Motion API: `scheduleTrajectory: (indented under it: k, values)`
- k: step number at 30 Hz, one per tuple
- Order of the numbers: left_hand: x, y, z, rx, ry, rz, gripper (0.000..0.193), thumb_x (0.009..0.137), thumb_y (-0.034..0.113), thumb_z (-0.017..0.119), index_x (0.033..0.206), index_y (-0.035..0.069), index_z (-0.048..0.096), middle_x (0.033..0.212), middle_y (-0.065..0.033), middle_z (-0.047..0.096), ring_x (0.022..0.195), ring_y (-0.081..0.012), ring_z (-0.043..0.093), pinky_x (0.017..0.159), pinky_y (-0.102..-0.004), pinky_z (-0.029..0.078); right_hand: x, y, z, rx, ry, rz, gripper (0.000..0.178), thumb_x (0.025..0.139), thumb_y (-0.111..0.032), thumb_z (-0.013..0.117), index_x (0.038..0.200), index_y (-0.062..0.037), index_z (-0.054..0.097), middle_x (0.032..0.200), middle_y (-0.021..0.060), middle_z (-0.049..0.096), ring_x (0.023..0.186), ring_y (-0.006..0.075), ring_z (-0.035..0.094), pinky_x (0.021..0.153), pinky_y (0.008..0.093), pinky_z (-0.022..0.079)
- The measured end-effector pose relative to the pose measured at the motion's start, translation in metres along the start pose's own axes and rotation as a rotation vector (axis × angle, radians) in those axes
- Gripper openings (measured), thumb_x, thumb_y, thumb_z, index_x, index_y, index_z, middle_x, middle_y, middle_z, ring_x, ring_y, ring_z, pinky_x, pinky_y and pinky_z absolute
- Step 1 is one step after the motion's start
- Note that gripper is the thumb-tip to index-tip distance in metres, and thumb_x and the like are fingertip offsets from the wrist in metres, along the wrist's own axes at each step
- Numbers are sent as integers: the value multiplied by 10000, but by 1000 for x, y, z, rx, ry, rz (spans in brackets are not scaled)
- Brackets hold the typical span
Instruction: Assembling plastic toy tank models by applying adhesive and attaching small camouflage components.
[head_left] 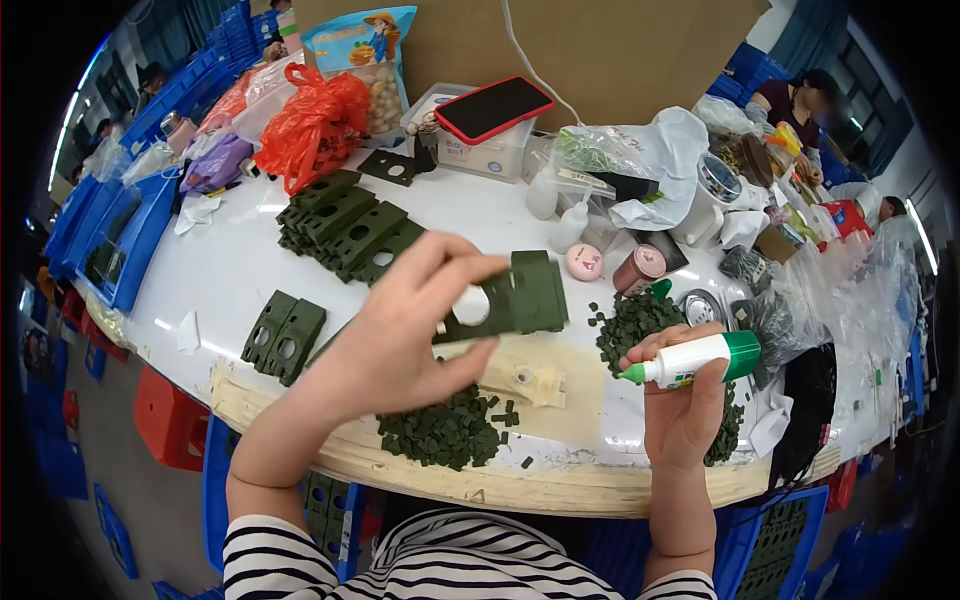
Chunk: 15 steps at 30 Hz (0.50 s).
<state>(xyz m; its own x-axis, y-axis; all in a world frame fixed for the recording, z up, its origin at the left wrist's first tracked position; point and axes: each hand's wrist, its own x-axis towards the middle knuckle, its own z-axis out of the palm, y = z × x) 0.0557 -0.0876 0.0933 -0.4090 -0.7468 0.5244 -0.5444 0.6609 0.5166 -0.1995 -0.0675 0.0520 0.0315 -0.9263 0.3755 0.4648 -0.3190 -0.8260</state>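
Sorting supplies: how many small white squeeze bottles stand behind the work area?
2: one white bottle beside the clear plastic bag, the other white bottle just in front, near the pink round tin. More may be hidden.

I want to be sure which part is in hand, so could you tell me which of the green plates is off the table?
The plate pinched in the left hand, held up above the table. The stacked plates and the pair lie flat on it.

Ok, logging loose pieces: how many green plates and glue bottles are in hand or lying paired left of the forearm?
Green plate in left hand: 1
Green plates lying side by side: 2
Glue bottle in right hand: 1
Total: 4
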Motion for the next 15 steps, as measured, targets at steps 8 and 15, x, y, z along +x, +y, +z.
scheduleTrajectory:
  k: [8, 15]
  values:
    - [-31, 1, 35, -169, -120, 145, 597, 659, 75, 746, 1198, -38, 515, 1026, -153, 568, 896, -293, 546, 779, -353, 467, -3, 13, 1, -221, -185, -86, 393, 903, -336, 586, 1046, 10, 465, 945, 183, 613, 1012, 316, 590, 902, 448, 457]
    - [-37, -6, 41, -186, -81, 148, 608, 633, 84, 786, 1174, -37, 538, 1023, -166, 588, 850, -277, 565, 737, -347, 476, -9, 24, 5, -218, -202, -35, 382, 899, -305, 596, 1059, 15, 463, 973, 186, 608, 1026, 303, 589, 943, 470, 438]
